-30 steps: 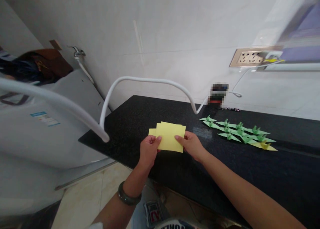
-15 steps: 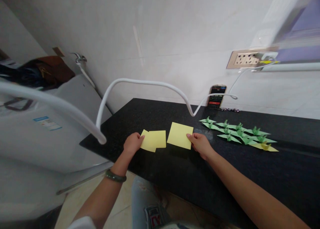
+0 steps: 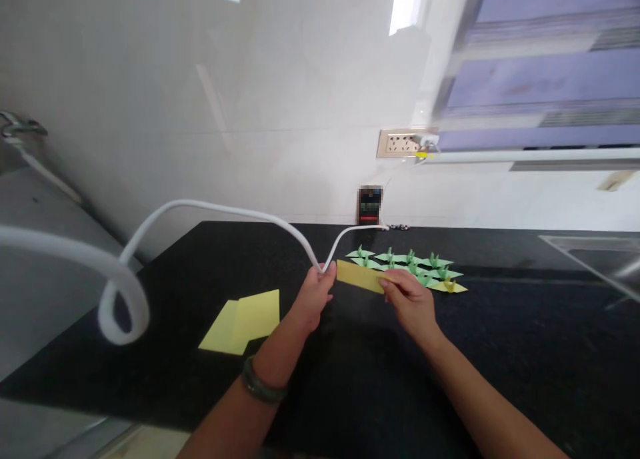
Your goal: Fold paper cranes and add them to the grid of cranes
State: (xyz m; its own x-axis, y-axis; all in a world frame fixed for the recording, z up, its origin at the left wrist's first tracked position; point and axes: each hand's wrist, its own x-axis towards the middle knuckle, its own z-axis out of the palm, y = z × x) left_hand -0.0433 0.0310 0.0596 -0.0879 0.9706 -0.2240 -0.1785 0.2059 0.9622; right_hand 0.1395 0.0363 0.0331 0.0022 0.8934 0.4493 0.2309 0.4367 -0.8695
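Observation:
My right hand (image 3: 411,303) pinches the right end of a square of yellow paper (image 3: 359,276), thumb on the near side. The sheet is raised off the counter and tilted, so it shows as a narrow strip. My left hand (image 3: 311,293), a dark green bangle on its wrist, is just beside the sheet's left edge with thumb and fingers apart. A white cable partly covers its fingertips. Two more yellow sheets (image 3: 255,317) lie overlapping on the counter, left of my left forearm. Behind the raised sheet stand several green folded paper cranes (image 3: 411,259) and one yellow paper crane (image 3: 450,285).
The black countertop (image 3: 350,379) runs along a white tiled wall. A phone (image 3: 369,205) leans upright against the wall below a socket panel (image 3: 400,143). The thick white cable (image 3: 240,212) loops across my view. A metal sink edge (image 3: 590,265) shows at right.
My left hand has left the two overlapping sheets on the counter and come beside the single sheet. My right hand has tilted that sheet. The view has turned right.

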